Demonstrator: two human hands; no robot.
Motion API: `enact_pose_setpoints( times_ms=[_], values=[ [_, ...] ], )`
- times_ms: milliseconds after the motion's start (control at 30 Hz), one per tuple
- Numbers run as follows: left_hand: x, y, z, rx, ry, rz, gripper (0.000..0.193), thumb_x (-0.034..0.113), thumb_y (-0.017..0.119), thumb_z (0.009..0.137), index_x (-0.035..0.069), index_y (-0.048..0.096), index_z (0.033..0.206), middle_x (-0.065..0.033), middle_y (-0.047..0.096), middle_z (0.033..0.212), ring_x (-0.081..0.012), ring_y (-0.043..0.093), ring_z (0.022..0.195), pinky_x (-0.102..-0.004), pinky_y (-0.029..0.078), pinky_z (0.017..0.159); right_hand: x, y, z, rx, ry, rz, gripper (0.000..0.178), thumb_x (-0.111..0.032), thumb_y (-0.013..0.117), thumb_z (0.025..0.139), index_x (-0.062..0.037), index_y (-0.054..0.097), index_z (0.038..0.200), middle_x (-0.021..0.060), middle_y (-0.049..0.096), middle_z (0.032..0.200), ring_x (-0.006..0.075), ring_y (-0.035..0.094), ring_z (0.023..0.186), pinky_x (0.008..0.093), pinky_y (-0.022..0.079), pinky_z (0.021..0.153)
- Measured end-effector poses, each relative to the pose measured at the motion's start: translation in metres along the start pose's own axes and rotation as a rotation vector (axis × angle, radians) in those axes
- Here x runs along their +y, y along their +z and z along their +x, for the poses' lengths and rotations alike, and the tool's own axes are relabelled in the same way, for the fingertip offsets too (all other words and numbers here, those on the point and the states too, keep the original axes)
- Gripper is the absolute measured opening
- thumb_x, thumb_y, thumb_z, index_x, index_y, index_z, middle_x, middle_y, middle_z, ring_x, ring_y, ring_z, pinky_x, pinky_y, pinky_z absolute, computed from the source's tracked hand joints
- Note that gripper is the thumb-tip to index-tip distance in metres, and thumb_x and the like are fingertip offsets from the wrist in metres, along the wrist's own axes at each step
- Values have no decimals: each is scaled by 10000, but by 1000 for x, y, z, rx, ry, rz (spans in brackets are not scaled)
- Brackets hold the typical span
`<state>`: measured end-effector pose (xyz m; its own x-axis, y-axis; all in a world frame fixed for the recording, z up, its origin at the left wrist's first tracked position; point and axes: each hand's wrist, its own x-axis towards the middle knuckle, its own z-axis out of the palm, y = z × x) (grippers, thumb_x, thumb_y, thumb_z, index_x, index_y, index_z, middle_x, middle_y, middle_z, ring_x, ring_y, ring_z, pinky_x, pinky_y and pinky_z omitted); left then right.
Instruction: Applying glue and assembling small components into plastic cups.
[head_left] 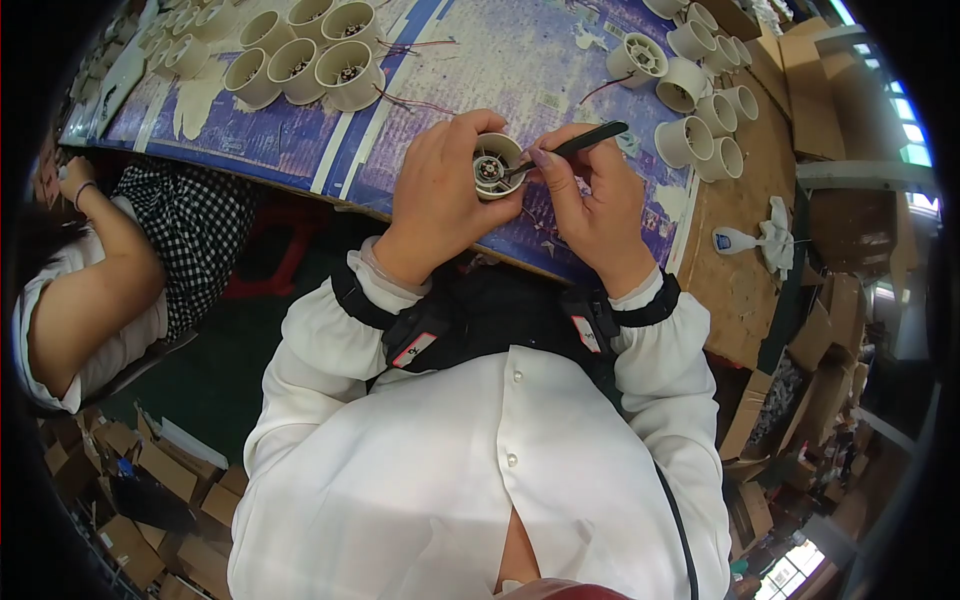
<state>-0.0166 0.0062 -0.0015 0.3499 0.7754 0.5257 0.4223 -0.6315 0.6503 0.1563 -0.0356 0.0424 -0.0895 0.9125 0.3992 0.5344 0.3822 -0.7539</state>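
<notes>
Our left hand [440, 185] grips the cup [507, 150], likely light and stiff, best held outside; our right hand [602, 192] pinches tweezers [592, 137].

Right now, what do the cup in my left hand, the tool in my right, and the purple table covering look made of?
Cup: probably plastic, smooth cream walls, soft sheen. Tool: smooth and dark, perhaps coated metal or plastic. Covering: likely printed cardboard, scuffed, with torn pale patches.

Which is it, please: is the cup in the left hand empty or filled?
Not empty: the cup shows a round component through its open mouth.
</notes>
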Motion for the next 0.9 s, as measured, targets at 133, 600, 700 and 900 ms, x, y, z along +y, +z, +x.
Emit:
enact_pose_setpoints(
  times_ms=[133, 600, 700, 900],
  values=[
    [0, 1, -1, 9, 8, 0, 588, 141, 832, 674, 58, 525, 1168, -100, 633, 1051, -317, 621, 947, -402, 490, 814, 5, 7, 0, -63, -321, -147, 113, -36, 609, 958, 4, 587, 1061, 103, 691, 971, 155, 686, 860, 261, 556, 732],
    [2, -1, -1, 15, 71, 22, 610, 141, 848, 662, 68, 535, 1181, -82, 634, 1047, -311, 602, 956, -408, 471, 829, 7, -6, -6, -7, -64, 18, 118, -5, 568, 973, 20, 538, 1085, 131, 663, 1002, 163, 669, 862, 272, 564, 742],
    [1, -1, -1, 15, 71, 21, 613, 138, 848, 662, 66, 535, 1183, -80, 635, 1049, -309, 603, 955, -406, 471, 828, 10, -6, -6, -42, -61, -13, 124, -3, 571, 971, 18, 538, 1088, 131, 663, 1005, 158, 669, 862, 269, 564, 739],
    [0, 0, -2, 14, 63, 20, 618, 137, 847, 662, 64, 534, 1190, -80, 637, 1058, -308, 603, 959, -405, 470, 831, 10, -2, -5, -42, -74, 7, 114, -3, 580, 966, 14, 549, 1075, 127, 668, 994, 156, 671, 846, 263, 559, 722]
  ],
)
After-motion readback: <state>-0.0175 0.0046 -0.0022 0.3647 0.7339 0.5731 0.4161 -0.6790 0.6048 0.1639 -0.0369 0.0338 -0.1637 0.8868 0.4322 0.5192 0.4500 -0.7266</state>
